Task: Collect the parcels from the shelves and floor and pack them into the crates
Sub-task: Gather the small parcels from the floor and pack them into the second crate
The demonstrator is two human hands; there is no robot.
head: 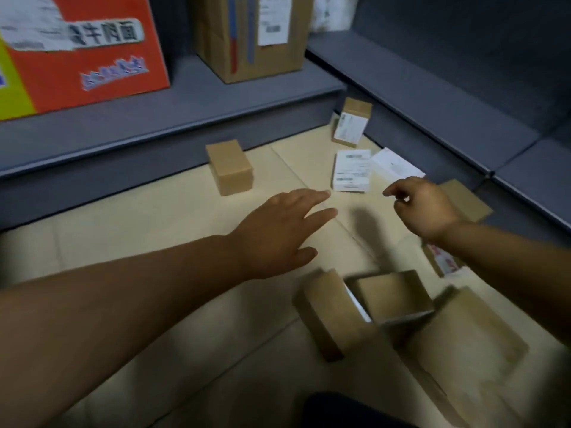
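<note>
Several small parcels lie on the cream floor. A plain brown box (230,166) stands near the shelf base. A white labelled parcel (351,170) and a white flat one (397,166) lie side by side farther right. A brown box with a label (352,122) leans in the corner. My left hand (278,225) reaches forward with straight fingers, holding nothing. My right hand (421,205) hovers just right of the white parcels, fingers loosely curled and empty. Blurred brown boxes (330,313) lie close to me, one open-topped box (392,296) among them.
Grey shelving runs along the left and right and meets in the corner. On the lower left shelf (185,97) stand an orange printed carton (83,50) and a tall brown carton (253,35). Another brown parcel (466,199) lies behind my right wrist.
</note>
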